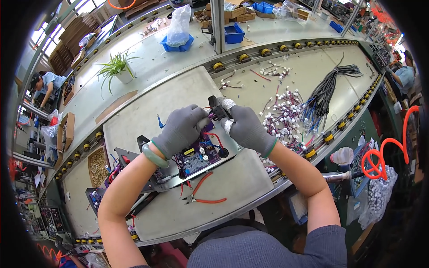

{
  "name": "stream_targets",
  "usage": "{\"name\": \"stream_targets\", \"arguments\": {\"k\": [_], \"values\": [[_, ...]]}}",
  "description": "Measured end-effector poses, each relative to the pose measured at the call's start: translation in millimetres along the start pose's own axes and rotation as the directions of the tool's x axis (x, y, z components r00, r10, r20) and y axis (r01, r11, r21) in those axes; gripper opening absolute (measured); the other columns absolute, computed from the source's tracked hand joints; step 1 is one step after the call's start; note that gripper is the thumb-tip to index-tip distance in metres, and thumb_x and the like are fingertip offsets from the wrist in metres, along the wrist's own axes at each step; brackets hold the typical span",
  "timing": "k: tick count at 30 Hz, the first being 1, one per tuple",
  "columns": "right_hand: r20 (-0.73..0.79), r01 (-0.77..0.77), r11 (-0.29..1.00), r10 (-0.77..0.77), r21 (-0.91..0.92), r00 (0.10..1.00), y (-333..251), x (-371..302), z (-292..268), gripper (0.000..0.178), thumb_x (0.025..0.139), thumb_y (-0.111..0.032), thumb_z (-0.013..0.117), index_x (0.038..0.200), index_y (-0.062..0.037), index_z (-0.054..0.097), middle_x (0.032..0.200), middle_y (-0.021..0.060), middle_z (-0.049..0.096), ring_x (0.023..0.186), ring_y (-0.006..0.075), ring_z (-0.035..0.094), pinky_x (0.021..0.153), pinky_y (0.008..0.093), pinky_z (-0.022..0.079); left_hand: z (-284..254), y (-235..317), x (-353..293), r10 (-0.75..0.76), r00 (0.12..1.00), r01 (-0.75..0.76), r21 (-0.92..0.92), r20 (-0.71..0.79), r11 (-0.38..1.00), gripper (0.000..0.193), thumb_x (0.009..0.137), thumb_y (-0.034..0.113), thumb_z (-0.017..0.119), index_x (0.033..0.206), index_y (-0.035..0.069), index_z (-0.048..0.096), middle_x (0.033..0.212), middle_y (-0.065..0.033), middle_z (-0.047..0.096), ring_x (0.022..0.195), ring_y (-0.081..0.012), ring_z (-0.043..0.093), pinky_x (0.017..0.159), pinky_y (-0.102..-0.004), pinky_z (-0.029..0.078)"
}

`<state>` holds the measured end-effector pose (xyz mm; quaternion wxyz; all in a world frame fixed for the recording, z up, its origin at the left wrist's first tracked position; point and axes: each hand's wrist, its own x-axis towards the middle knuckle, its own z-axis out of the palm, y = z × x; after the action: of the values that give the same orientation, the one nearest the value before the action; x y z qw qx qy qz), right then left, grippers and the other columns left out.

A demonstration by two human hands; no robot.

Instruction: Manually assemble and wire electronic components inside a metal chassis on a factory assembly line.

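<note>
My right hand (247, 126), in a grey glove with white tape around its fingertips, grips a small black plastic part (218, 108). Close to its left, my gloved left hand (182, 127) is closed in a pinch; what lies between its fingertips is hidden, though thin wires show beside them. Both hands are over a purple circuit board (192, 161) in a metal tray, with a yellow component, blue parts and a red wire (214, 136) on it. Diagonal cutters (202, 193) with orange handles lie spread on the pale work board (241, 178) in front.
Many short wires with white connectors (281, 116) lie at the right, beside a bundle of black cables (328, 87). More open units (129, 167) are on the left. Rollers (243, 58) line the conveyor. Beyond stand a potted plant (117, 69) and blue bins (234, 33).
</note>
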<state>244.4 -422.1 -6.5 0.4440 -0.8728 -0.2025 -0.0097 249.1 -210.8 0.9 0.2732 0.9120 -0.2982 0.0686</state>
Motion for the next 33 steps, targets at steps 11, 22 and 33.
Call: {"name": "stream_targets", "arguments": {"k": [11,22,33], "values": [[-0.01,-0.01,0.998,0.01,-0.061,1.0,-3,0,-1,0.046,0.083,-0.006,0.056,0.127,0.0031,0.054,0.085,0.0308,0.06,0.071,0.0429,0.062,0.063,0.0437,0.049,2,3,5,0.048,0.999,-0.051,0.134,0.026,0.99,0.013,0.086,0.02,0.063,0.085,0.007,0.066,0.082,-0.0129,0.063,0.072,-0.0353,0.064,0.066,-0.0448,0.051],[0.034,-0.056,0.995,0.059,-0.083,0.998,3,0,3,0.046,0.085,-0.012,0.055,0.13,-0.0035,0.054,0.081,0.0246,0.064,0.077,0.0414,0.064,0.069,0.0493,0.05,-5,22,1,-0.12,0.992,0.105,0.298,0.034,0.949,0.017,0.086,0.025,0.061,0.08,0.009,0.066,0.079,-0.0118,0.06,0.072,-0.0333,0.064,0.065,-0.0453,0.05],[-0.043,0.038,0.998,-0.036,0.052,0.998,12,5,10,0.047,0.086,-0.012,0.058,0.132,-0.0036,0.053,0.092,0.0252,0.067,0.088,0.0385,0.067,0.078,0.0415,0.052,-7,30,1,-0.282,0.958,0.248,0.345,0.051,0.905,0.012,0.08,0.018,0.063,0.085,0.008,0.068,0.088,-0.0145,0.064,0.082,-0.0349,0.065,0.073,-0.0457,0.053]]}}
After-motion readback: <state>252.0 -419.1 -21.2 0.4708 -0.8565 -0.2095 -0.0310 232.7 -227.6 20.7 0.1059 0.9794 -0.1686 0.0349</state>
